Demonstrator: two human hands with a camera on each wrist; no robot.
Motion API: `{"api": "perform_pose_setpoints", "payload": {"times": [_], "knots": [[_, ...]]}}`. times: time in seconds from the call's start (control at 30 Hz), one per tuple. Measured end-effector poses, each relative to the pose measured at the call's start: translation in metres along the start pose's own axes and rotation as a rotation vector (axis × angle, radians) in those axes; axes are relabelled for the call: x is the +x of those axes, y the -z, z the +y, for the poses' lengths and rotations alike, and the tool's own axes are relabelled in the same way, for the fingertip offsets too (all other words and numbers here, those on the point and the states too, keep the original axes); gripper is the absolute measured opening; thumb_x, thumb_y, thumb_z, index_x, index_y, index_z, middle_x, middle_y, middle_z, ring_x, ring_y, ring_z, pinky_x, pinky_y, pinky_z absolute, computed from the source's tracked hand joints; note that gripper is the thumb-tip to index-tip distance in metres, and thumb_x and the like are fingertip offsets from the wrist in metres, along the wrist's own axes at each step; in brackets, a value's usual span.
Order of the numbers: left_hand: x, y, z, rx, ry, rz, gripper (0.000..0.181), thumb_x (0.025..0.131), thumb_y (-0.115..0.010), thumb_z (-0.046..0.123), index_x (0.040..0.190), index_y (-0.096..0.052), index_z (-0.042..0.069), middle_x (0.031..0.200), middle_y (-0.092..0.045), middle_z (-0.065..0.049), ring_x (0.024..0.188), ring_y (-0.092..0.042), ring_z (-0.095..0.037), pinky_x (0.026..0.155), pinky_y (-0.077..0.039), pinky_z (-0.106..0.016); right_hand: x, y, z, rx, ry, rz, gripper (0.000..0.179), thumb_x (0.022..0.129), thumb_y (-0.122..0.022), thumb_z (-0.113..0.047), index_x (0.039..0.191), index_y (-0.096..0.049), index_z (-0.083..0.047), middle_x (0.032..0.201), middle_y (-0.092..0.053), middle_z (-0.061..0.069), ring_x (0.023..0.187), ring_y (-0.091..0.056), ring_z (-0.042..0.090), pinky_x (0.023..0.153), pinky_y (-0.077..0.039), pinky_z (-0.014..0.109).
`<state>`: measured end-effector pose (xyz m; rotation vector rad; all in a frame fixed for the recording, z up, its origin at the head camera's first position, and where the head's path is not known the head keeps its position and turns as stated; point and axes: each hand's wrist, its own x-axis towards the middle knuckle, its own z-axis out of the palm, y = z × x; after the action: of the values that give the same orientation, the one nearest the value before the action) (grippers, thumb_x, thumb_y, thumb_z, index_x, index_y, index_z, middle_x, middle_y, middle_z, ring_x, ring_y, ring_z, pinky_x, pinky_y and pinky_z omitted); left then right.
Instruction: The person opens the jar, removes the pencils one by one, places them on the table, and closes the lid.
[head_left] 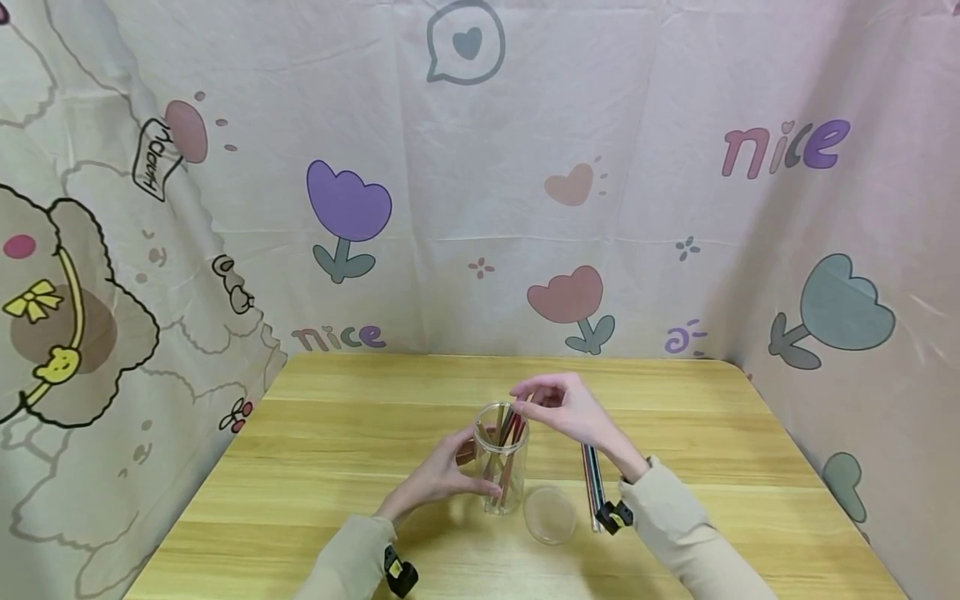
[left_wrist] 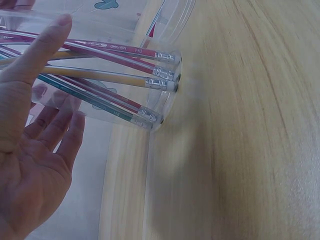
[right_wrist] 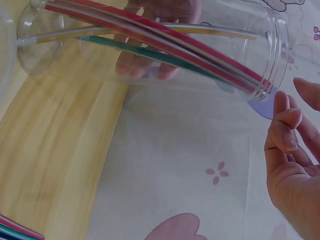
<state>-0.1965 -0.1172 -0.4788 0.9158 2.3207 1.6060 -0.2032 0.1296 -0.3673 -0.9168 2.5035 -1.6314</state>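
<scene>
A clear round jar (head_left: 512, 479) stands upright on the table with several pencils (left_wrist: 115, 76) leaning inside it, eraser ends down; red, yellow and green ones show. My left hand (head_left: 438, 477) holds the jar from its left side, thumb on the near wall and fingers behind it. Just over the jar's mouth is my right hand (head_left: 567, 410), its fingers loosely bent. The right wrist view shows a gap between that thumb and the fingers (right_wrist: 287, 122), with no pencil held there.
A clear round lid (head_left: 550, 516) lies flat on the table just right of the jar's base. More pencils (head_left: 591, 479) lie side by side beneath my right forearm. A printed cloth (head_left: 465, 292) hangs behind the wooden table (head_left: 300, 500).
</scene>
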Motion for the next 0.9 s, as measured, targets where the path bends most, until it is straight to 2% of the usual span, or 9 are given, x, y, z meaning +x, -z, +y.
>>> {"api": "perform_pose_setpoints", "payload": {"times": [0.13,0.23,0.37,0.47,0.57,0.67,0.73,0.9], "knots": [[0.0,0.0,0.001,-0.014,0.022,-0.001,0.084,0.073,-0.09,0.021,0.147,-0.049,0.017,0.145,-0.059,-0.008,0.133,-0.058,-0.029,0.116,-0.047,-0.038,0.004,-0.002,-0.003,-0.001,0.032,-0.047,0.02,0.089,-0.075,-0.012,0.107,-0.075,-0.002,0.08,-0.073,0.014,0.061,-0.057,0.003,0.052,-0.047,0.016],[0.0,0.0,0.001,-0.02,0.018,-0.005,0.086,0.074,-0.09,0.022,0.149,-0.047,0.019,0.146,-0.058,-0.007,0.133,-0.058,-0.029,0.116,-0.047,-0.039,0.007,-0.005,-0.006,-0.023,0.08,-0.08,0.019,0.088,-0.075,-0.01,0.105,-0.075,-0.001,0.076,-0.069,0.013,0.057,-0.047,0.002,0.049,-0.038,0.015],[-0.001,0.0,0.002,-0.018,0.015,-0.007,0.087,0.075,-0.09,0.022,0.15,-0.046,0.021,0.147,-0.058,-0.007,0.133,-0.058,-0.03,0.116,-0.048,-0.04,0.012,-0.009,-0.008,-0.076,0.127,-0.104,0.019,0.087,-0.077,-0.012,0.103,-0.076,-0.002,0.081,-0.073,0.01,0.058,-0.04,0.003,0.052,-0.033,0.015],[-0.002,0.0,0.002,-0.019,0.024,-0.006,0.087,0.075,-0.089,0.022,0.15,-0.046,0.021,0.145,-0.059,-0.006,0.132,-0.058,-0.03,0.115,-0.048,-0.041,0.014,-0.011,-0.008,-0.104,0.13,-0.116,0.019,0.087,-0.078,-0.015,0.103,-0.077,-0.004,0.091,-0.078,0.009,0.066,-0.048,0.004,0.059,-0.041,0.016],[-0.002,0.0,0.002,-0.019,0.025,-0.002,0.085,0.075,-0.089,0.022,0.149,-0.047,0.021,0.144,-0.06,-0.006,0.132,-0.059,-0.03,0.115,-0.049,-0.042,0.016,-0.013,-0.007,-0.115,0.119,-0.135,0.019,0.088,-0.078,-0.017,0.103,-0.077,-0.005,0.099,-0.079,0.009,0.081,-0.063,0.007,0.075,-0.054,0.019],[-0.002,0.0,0.001,-0.018,0.017,-0.003,0.085,0.075,-0.089,0.022,0.149,-0.046,0.021,0.144,-0.06,-0.006,0.132,-0.059,-0.03,0.115,-0.049,-0.041,0.018,-0.016,-0.007,-0.125,0.115,-0.161,0.018,0.088,-0.077,-0.018,0.102,-0.077,-0.006,0.101,-0.079,0.008,0.096,-0.071,0.013,0.092,-0.059,0.027],[-0.002,0.0,0.0,-0.017,0.011,-0.005,0.086,0.076,-0.089,0.022,0.15,-0.046,0.021,0.144,-0.06,-0.006,0.132,-0.059,-0.03,0.114,-0.049,-0.041,0.019,-0.017,-0.007,-0.138,0.115,-0.171,0.017,0.088,-0.078,-0.018,0.101,-0.078,-0.007,0.101,-0.079,0.007,0.097,-0.071,0.015,0.095,-0.059,0.029],[-0.001,0.0,0.0,-0.019,0.01,-0.008,0.085,0.077,-0.089,0.022,0.15,-0.045,0.02,0.143,-0.061,-0.006,0.131,-0.059,-0.029,0.115,-0.049,-0.041,0.021,-0.021,-0.007,-0.191,0.129,-0.171,0.015,0.087,-0.078,-0.017,0.101,-0.078,-0.01,0.099,-0.079,0.003,0.095,-0.071,0.013,0.093,-0.058,0.026]]}}
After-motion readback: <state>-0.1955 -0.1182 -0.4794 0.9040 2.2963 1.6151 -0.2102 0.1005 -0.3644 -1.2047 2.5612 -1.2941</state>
